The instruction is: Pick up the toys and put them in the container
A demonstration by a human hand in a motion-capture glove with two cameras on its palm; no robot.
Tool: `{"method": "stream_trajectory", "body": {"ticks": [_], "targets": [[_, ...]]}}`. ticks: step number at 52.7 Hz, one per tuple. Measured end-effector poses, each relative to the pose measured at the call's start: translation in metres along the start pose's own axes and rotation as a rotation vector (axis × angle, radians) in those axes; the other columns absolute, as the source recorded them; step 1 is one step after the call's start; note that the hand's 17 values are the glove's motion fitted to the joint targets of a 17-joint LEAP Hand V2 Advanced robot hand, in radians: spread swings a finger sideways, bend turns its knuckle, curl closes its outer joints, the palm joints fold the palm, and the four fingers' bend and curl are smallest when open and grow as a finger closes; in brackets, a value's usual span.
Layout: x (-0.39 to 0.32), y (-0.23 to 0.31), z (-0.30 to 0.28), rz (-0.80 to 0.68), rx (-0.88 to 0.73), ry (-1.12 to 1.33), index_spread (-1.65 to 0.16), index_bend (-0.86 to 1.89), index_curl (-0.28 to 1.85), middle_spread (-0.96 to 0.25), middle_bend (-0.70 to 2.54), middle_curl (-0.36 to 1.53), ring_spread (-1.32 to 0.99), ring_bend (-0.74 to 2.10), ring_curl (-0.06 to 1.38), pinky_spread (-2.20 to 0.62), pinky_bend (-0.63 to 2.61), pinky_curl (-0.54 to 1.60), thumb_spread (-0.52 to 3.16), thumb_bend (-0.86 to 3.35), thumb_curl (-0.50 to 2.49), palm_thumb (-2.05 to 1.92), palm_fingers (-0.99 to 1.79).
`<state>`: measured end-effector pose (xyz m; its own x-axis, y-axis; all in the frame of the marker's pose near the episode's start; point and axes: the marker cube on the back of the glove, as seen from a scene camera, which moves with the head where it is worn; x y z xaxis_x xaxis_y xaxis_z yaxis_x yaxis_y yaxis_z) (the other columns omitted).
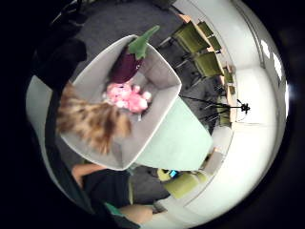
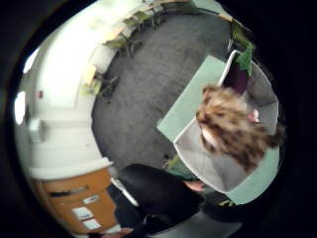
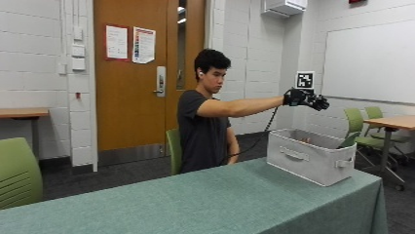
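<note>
Grey fabric container [image 3: 311,157] near the table [image 3: 195,204] end is being filled: an aubergine toy [image 1: 129,59] and pink toy [image 1: 127,96] are lying inside, while a spotted plush [image 1: 93,121], seemingly in mid-fall, is being seen beneath the raised gloved right hand [image 3: 306,99], whose grip cannot be told.

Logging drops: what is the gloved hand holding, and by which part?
Cannot tell: a blurred spotted plush toy shows by the gloved hand, above the container; no grip visible.

A spotted plush toy [image 1: 93,123] blurs above the grey container [image 1: 157,102].
</note>
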<state>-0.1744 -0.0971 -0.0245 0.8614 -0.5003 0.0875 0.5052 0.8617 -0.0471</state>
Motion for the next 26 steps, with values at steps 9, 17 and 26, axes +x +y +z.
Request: {"method": "stream_trajectory", "body": {"ticks": [9, 17, 26], "targets": [[0.016, 0.022, -0.015, 0.088, 0.053, 0.075, -0.18, 0.05, 0.57, -0.12, 0.45, 0.51, -0.28, 0.78, 0.34, -0.25, 1.13, 0.45, 0.82, -0.19, 0.56, -0.25, -0.18], [-0.03, 0.069, -0.03, -0.039, 0.086, -0.051, -0.18, 0.14, 0.51, -0.09, 0.39, 0.48, -0.26, 0.66, 0.3, -0.2, 1.04, 0.41, 0.83, -0.18, 0.41, -0.24, -0.11], [0.069, 0.13, -0.012, 0.275, 0.094, 0.229, -0.21, 0.17, 0.49, -0.08, 0.35, 0.46, -0.26, 0.57, 0.28, -0.17, 0.96, 0.37, 0.83, -0.17, 0.3, -0.24, -0.04]]}}
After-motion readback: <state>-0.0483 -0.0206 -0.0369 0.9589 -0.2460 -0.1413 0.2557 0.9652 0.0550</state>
